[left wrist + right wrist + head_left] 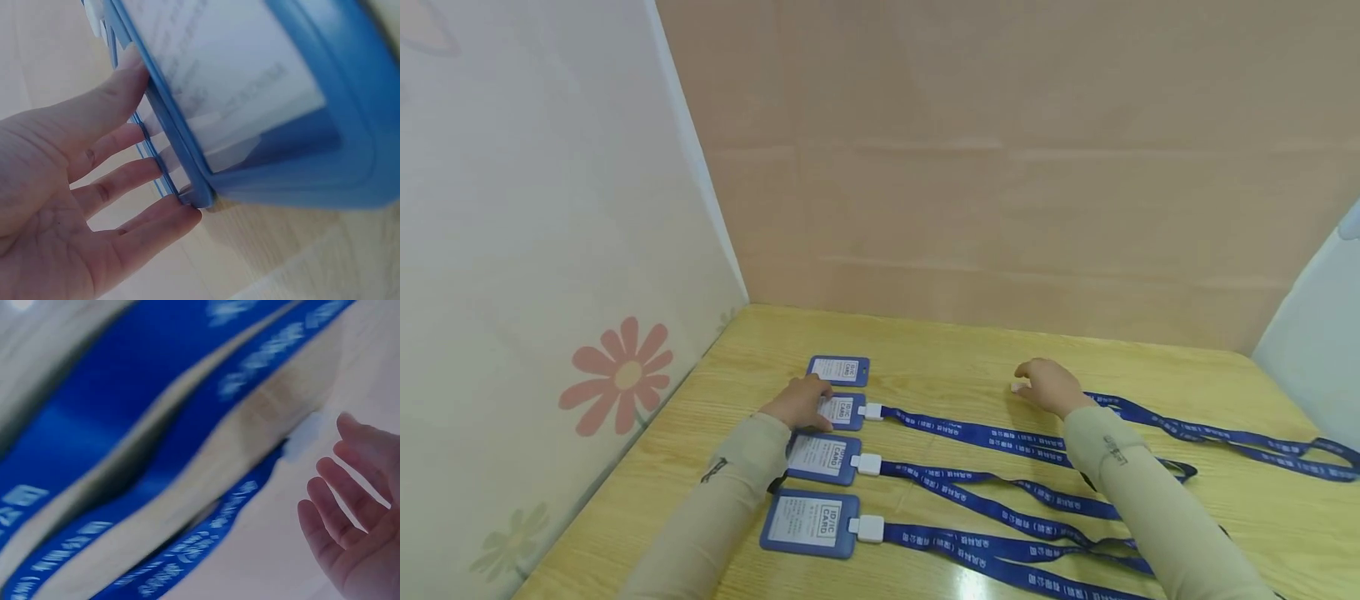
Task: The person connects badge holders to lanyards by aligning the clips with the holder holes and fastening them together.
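In the head view, my left hand (801,402) lies over the left end of a blue ID card holder (842,411), second from the back. Its loosely spread fingers and thumb are at the holder's edges in the left wrist view; firm contact is unclear. Behind it lies a card holder (838,371) without a strap. Farther right, my right hand (1048,385) hovers by the white clip (305,434) of a separate blue lanyard (1210,435). Its fingers are relaxed, apart from the clip in the right wrist view.
Two more card holders (823,458) (810,523) lie nearer on the wooden table (925,333). White clips (870,528) join them to printed blue lanyards (1000,546) that run right, partly beneath my right forearm. A flowered wall (550,250) stands left, a beige backdrop (1000,167) behind.
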`<state>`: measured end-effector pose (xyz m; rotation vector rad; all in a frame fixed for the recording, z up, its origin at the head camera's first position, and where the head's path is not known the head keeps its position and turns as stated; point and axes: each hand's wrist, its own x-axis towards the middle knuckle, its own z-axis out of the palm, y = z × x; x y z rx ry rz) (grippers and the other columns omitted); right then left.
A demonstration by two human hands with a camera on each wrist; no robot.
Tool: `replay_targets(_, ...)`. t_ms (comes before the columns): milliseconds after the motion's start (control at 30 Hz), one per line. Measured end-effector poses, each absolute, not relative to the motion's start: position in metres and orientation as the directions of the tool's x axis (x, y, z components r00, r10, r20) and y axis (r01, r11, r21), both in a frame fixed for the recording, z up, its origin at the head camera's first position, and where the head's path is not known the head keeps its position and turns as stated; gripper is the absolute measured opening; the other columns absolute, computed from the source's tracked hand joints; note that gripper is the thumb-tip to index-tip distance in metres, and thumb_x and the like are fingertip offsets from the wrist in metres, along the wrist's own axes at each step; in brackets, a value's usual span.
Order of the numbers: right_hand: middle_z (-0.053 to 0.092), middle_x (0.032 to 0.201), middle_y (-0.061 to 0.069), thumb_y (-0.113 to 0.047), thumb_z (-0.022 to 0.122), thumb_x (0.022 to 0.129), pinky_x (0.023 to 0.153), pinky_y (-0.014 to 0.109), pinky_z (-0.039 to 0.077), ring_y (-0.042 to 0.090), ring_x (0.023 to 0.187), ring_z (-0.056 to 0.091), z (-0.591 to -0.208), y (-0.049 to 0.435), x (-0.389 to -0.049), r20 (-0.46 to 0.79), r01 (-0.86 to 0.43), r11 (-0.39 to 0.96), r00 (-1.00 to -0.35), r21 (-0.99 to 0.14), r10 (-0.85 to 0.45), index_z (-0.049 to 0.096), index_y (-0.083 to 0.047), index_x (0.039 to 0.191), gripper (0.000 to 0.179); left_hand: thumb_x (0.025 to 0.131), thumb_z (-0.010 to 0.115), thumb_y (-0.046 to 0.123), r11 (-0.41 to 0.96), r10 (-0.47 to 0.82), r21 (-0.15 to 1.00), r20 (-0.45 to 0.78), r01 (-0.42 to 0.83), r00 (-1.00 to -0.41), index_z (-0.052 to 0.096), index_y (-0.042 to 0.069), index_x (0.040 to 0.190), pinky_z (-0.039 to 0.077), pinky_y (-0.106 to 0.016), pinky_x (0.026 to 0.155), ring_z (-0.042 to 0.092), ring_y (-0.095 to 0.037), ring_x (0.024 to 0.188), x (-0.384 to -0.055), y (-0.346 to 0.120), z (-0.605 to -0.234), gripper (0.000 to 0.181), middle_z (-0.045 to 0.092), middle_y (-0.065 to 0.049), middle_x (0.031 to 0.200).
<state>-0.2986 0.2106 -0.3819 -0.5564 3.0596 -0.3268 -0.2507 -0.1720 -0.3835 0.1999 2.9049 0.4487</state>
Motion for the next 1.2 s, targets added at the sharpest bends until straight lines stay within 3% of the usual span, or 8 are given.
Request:
replay_targets(200,0.056,0.121,0.031,-0.009,0.061,0.086,0.094,0.056,0.044,0.048,0.112,0.052,-0.394,0.223,-0.303,-0.029,-0.294,0.928,-0.951,-0.229,-0.308,0.057,0.008,0.119,0.037,0.068,0.082,0.021,0.947,0.161,0.307,-0.193,0.097,-0.968,0.062,0.007,0.112,0.044,-0.048,0.098,0.055,-0.032,0.107,-0.253,-0.169,-0.382,0.050,0.060,-0.011,0.110)
replay_targets(433,0.060,0.114,0.029,-0.005,0.064,0.085,0.090,0.053,0.047,0.044,0.105,0.057,-0.402,0.224,-0.302,-0.033,-0.296,0.919,-0.948,-0.260,-0.315,0.059,0.008,0.114,0.033,0.066,0.084,0.022,0.937,0.197,0.325,-0.198,0.125,-0.960,0.062,0.005,0.114,0.043,-0.046,0.101,0.055,-0.031,0.113,-0.258,-0.172,-0.382,0.055,0.060,-0.014,0.120)
replay_targets(767,0.061,0.114,0.027,-0.006,0.065,0.084,0.091,0.053,0.047,0.043,0.105,0.057,-0.404,0.223,-0.304,-0.025,-0.283,0.921,-0.954,-0.268,-0.300,0.060,0.008,0.113,0.032,0.083,0.070,0.022,0.914,0.207,0.365,-0.039,0.178,-0.978,0.057,0.006,0.124,0.037,-0.049,0.107,0.047,-0.035,0.125,-0.288,-0.174,-0.379,0.046,0.053,-0.016,0.131)
replay_targets(1200,0.065,0.106,0.023,-0.008,0.064,0.085,0.086,0.051,0.049,0.035,0.093,0.061,-0.403,0.222,-0.305,-0.011,-0.270,0.927,-0.959,-0.259,-0.282,0.063,0.005,0.109,0.028,0.085,0.068,0.023,0.930,0.150,0.348,-0.073,0.116,-0.986,0.050,0.008,0.133,0.032,-0.051,0.110,0.041,-0.037,0.131,-0.310,-0.174,-0.393,0.054,0.048,-0.015,0.139)
